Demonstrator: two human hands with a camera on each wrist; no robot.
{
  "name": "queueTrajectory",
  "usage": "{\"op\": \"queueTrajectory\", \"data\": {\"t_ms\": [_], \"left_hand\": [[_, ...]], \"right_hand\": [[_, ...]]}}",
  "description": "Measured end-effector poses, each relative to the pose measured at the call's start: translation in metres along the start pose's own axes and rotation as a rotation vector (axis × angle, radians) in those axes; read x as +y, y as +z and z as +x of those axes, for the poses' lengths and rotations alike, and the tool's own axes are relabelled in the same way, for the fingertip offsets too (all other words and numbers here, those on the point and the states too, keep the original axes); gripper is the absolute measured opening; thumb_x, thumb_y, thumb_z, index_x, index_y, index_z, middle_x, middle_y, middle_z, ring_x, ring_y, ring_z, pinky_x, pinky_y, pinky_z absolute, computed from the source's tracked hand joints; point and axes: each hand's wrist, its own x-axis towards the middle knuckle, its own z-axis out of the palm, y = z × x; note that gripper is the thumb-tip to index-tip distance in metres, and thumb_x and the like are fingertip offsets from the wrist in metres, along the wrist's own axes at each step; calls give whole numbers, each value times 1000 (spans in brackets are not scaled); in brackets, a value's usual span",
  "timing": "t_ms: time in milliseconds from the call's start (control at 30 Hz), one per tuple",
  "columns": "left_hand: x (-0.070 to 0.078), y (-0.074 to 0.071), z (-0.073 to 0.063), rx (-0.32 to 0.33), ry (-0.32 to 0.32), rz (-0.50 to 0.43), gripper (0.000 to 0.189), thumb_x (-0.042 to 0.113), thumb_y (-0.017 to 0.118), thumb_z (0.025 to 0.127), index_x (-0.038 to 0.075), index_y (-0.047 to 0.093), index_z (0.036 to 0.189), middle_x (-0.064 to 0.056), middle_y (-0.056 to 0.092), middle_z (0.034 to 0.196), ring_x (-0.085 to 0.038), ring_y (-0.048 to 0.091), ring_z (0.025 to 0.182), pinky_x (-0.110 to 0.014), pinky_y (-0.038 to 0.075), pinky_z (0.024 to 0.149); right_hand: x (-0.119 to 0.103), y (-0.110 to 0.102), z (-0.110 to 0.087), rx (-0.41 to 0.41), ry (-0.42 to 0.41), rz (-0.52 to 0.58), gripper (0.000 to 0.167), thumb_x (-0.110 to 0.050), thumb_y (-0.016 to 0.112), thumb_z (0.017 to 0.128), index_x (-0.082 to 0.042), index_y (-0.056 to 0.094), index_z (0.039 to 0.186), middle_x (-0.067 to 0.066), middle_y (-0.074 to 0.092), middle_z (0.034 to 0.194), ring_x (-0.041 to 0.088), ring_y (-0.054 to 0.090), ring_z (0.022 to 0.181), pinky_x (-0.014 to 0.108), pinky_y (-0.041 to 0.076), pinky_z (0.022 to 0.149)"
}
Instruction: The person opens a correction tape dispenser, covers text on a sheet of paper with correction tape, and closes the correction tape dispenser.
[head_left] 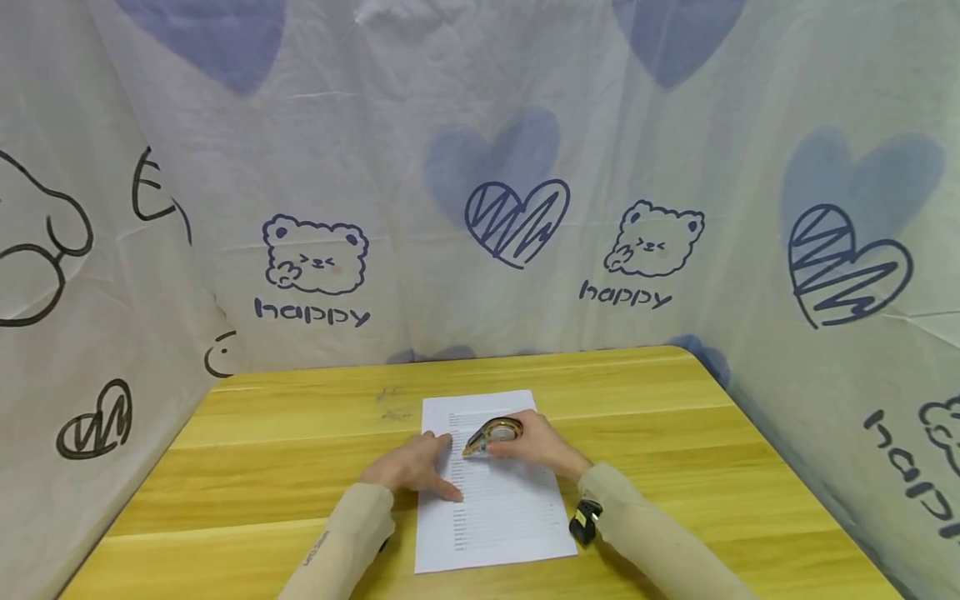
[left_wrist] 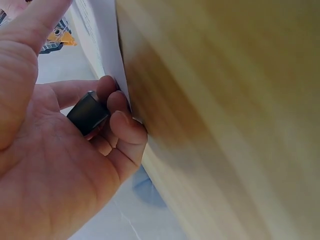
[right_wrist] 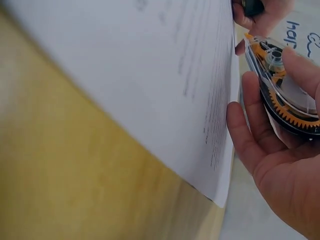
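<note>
A correction tape (head_left: 495, 430) with a clear and black case and orange gears is pinched between the thumb and fingers of my right hand (head_left: 542, 443). Its tip points left, right at the printed lines of a white paper sheet (head_left: 510, 525). In the right wrist view the ring and little fingers stay at the sheet's surface. My left hand (head_left: 411, 467) rests over the sheet's left edge, with thumb and index spread on the print. Tucked in its curled fingers is a small black cap-like piece (left_wrist: 89, 114), hidden from the head view.
The sheet lies on a yellow wood-grain table (head_left: 285, 467). Grey-white curtains (head_left: 420, 283) printed with hearts and bears stand behind and along both sides. A black device (head_left: 585, 522) sits at the right wrist, beside the sheet's edge.
</note>
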Motion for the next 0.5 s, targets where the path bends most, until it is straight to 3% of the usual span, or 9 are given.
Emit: {"op": "queueTrajectory", "data": {"t_ms": [167,500], "left_hand": [[2,-1,0,-16,-10,10,103,52,85,68,11,39,150,-21,38,153,-38,35,142,-55,31,116],[0,-2,2,-15,8,19,100,52,84,70,11,40,150,-21,39,152,-39,35,142,-56,31,115]], "right_hand": [[1,-3,0,-25,10,-17,26,-29,81,81,-11,74,98,-1,73,87,11,63,76,30,53,72],[-1,-5,9,-55,-53,-95,22,-26,83,80,-12,75,96,-2,74,86,8,62,75,26,52,71]]}}
